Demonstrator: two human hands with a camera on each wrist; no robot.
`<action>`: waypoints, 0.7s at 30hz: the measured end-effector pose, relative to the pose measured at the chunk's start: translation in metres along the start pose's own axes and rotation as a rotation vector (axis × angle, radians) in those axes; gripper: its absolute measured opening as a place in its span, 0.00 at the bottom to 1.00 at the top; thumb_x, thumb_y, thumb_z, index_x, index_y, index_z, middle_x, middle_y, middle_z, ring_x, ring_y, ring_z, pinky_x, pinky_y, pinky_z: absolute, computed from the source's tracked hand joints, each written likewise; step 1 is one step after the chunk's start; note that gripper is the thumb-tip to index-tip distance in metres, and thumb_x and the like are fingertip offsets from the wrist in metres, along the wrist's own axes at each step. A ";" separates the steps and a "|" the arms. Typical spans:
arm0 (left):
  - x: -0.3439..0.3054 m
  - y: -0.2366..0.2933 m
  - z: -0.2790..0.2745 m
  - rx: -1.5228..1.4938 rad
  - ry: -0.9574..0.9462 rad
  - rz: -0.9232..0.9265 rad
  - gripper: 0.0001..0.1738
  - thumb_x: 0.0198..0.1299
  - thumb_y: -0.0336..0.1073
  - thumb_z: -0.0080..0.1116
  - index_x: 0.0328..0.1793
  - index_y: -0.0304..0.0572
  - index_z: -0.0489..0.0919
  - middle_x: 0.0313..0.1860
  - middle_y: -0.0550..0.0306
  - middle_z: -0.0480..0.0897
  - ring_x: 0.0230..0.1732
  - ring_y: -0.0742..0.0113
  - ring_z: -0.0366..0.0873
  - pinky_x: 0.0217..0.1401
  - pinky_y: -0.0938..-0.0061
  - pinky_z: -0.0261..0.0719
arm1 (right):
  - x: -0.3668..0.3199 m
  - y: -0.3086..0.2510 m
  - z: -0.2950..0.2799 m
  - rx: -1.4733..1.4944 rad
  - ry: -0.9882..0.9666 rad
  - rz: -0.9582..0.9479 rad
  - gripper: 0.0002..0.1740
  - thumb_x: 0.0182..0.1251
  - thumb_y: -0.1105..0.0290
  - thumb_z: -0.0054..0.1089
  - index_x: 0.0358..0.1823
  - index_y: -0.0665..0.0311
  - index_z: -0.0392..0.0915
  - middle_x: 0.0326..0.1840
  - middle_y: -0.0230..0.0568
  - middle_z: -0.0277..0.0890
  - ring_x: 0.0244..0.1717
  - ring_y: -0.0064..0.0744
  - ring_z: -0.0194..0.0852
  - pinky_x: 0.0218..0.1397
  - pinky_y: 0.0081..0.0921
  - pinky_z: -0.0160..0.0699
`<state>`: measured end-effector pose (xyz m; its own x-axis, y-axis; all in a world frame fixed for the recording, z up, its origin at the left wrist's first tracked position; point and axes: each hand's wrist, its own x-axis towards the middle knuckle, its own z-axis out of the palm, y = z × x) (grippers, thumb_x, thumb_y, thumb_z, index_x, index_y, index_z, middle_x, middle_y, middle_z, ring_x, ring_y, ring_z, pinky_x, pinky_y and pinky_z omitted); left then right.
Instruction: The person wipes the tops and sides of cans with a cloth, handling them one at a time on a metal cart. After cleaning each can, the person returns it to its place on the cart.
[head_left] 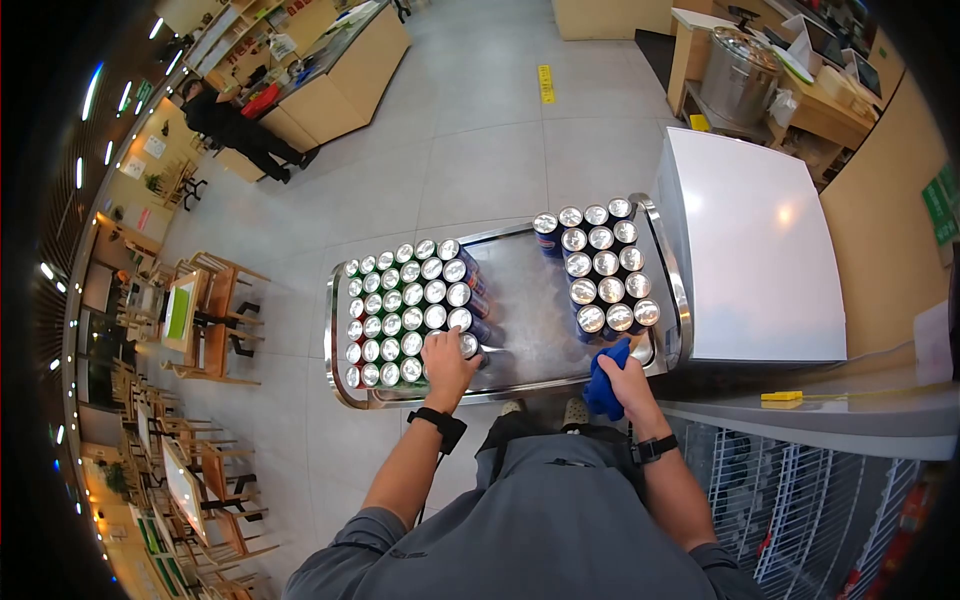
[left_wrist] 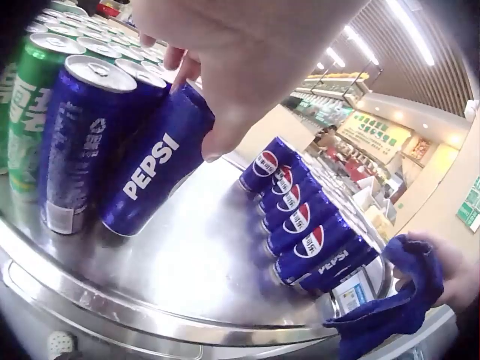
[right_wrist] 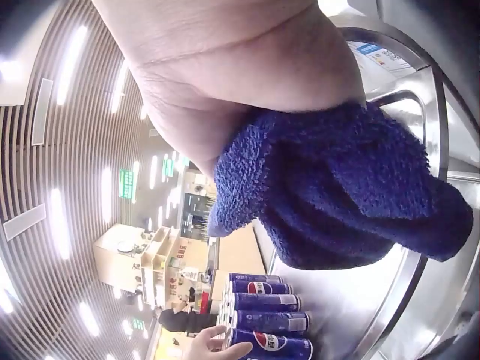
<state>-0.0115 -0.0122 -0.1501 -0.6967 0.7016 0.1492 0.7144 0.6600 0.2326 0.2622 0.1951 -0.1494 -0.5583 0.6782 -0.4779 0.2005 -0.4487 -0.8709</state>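
Note:
My left hand (head_left: 450, 364) grips a blue Pepsi can (left_wrist: 157, 161) near its top, at the near corner of the left block of cans. That can leans over in the left wrist view, its lower end at the tray surface, beside another upright blue can (left_wrist: 84, 142). Green cans (left_wrist: 34, 105) stand behind them. In my right hand (head_left: 628, 384) is a bunched blue towel (right_wrist: 330, 187), held over the cart's near right corner. The right block of Pepsi cans (left_wrist: 307, 241) stands just beyond the towel.
The steel cart (head_left: 520, 290) has a raised tubular rail (head_left: 683, 300) at its right end. A white-topped box-shaped unit (head_left: 750, 240) stands close on the right. Wire shelving (head_left: 770, 500) is at the near right. A person in dark clothes (head_left: 235, 125) leans at a far counter.

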 end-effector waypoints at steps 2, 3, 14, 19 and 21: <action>-0.005 -0.006 0.008 0.043 0.045 0.015 0.42 0.41 0.44 0.83 0.64 0.43 0.77 0.51 0.51 0.81 0.61 0.49 0.71 0.67 0.51 0.65 | 0.001 0.004 -0.002 0.031 -0.010 0.013 0.14 0.71 0.63 0.64 0.41 0.70 0.82 0.31 0.37 0.82 0.29 0.26 0.81 0.33 0.27 0.79; -0.006 -0.006 0.010 0.063 0.068 0.023 0.42 0.41 0.44 0.83 0.64 0.43 0.77 0.52 0.51 0.81 0.61 0.49 0.72 0.67 0.50 0.65 | 0.001 0.006 -0.003 0.032 -0.005 0.013 0.14 0.71 0.63 0.64 0.41 0.70 0.82 0.32 0.37 0.82 0.29 0.26 0.81 0.33 0.27 0.79; -0.012 -0.011 0.017 0.054 0.060 0.025 0.46 0.44 0.41 0.81 0.71 0.42 0.73 0.59 0.51 0.78 0.65 0.46 0.69 0.73 0.49 0.60 | 0.003 0.013 -0.010 0.016 0.012 -0.007 0.14 0.72 0.63 0.64 0.46 0.69 0.81 0.35 0.36 0.82 0.34 0.25 0.81 0.39 0.27 0.80; -0.009 -0.002 0.004 0.073 0.067 0.037 0.45 0.44 0.41 0.81 0.71 0.42 0.73 0.61 0.48 0.77 0.67 0.46 0.68 0.73 0.48 0.59 | -0.005 -0.002 -0.008 0.050 0.005 0.023 0.14 0.72 0.63 0.64 0.45 0.70 0.81 0.35 0.36 0.82 0.34 0.25 0.80 0.39 0.27 0.79; -0.002 0.008 0.000 0.069 0.133 0.085 0.44 0.45 0.40 0.81 0.70 0.42 0.74 0.61 0.47 0.76 0.67 0.45 0.68 0.73 0.47 0.60 | -0.004 -0.003 -0.010 0.065 0.015 0.013 0.14 0.72 0.63 0.64 0.44 0.70 0.81 0.35 0.36 0.82 0.34 0.25 0.80 0.38 0.27 0.79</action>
<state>-0.0038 -0.0083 -0.1483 -0.6329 0.7168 0.2925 0.7705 0.6201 0.1475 0.2720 0.1997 -0.1462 -0.5437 0.6803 -0.4915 0.1549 -0.4942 -0.8554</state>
